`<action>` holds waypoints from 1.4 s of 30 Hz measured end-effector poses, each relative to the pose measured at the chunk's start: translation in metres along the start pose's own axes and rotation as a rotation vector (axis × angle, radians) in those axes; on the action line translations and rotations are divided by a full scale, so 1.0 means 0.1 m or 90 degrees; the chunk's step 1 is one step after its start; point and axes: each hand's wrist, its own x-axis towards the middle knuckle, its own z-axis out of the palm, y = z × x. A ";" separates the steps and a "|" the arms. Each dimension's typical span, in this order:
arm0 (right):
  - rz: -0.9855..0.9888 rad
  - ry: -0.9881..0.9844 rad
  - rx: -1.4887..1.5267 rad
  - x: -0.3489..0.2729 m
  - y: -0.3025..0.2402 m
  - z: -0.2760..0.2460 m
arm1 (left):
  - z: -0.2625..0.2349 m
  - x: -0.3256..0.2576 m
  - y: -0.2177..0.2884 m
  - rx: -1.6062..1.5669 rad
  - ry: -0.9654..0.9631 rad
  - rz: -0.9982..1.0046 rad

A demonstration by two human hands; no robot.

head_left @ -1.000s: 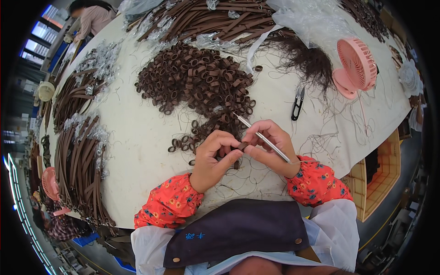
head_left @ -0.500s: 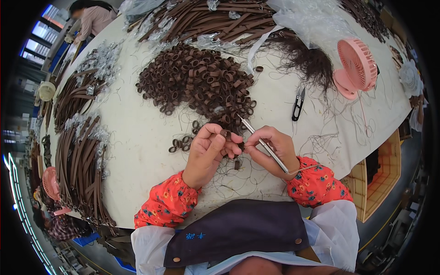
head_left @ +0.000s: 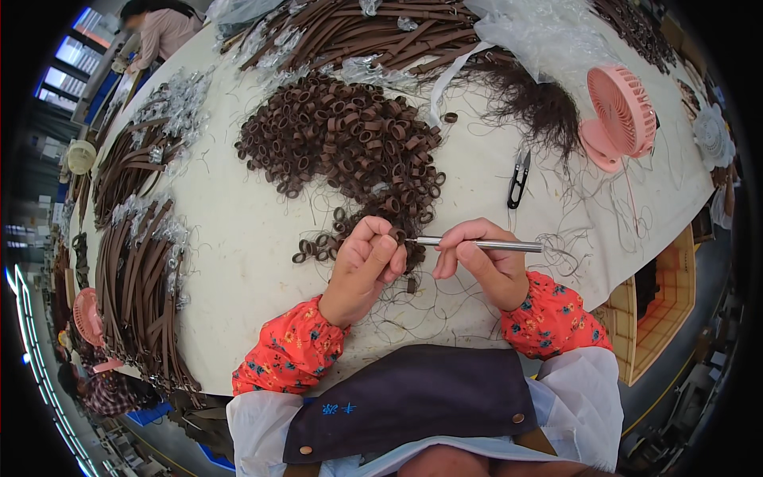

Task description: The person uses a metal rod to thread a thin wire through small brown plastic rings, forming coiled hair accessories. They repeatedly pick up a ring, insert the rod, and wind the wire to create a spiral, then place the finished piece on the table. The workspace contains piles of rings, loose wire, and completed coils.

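Observation:
My left hand (head_left: 358,266) pinches a small brown strap loop (head_left: 399,236) between thumb and fingertips. A slim silver awl-like tool (head_left: 520,246) lies in my right hand (head_left: 491,270), closed around its shaft, and its thin tip points left and meets the loop. Whether the tip goes through the loop cannot be made out. Just beyond my hands spreads a big heap of brown loops (head_left: 342,139), with a few stray loops (head_left: 316,250) beside my left hand. Loose threads (head_left: 421,314) lie on the table under both hands.
Black thread snips (head_left: 517,184) and a pink fan (head_left: 618,115) stand to the right. Brown straps with clear plastic wrap (head_left: 139,294) lie in bundles along the left, and more straps (head_left: 373,40) at the far side. Dark thread tangles (head_left: 540,103) sit near them. Another person (head_left: 163,32) bends at the far left.
My right hand has swung the silver tool from slanting up-left to nearly level, its tip now at the loop. My right fingers have drawn away from the loop; my left hand stays put.

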 end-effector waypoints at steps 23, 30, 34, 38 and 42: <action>0.016 -0.057 -0.215 0.08 0.04 0.04 | 0.07 -0.11 0.00 0.650 -0.084 0.215; -0.142 -0.017 -0.349 0.11 0.04 0.00 | 0.08 -0.10 -0.06 0.335 -0.020 0.106; -0.096 -0.010 -0.348 0.10 0.02 0.04 | 0.05 -0.10 0.00 0.427 0.037 0.062; -0.117 -0.004 -0.384 0.11 -0.04 0.06 | 0.07 -0.07 0.03 0.794 0.028 0.312; -0.225 -0.038 -0.494 0.11 0.07 0.07 | 0.04 -0.03 0.05 1.076 -0.077 0.570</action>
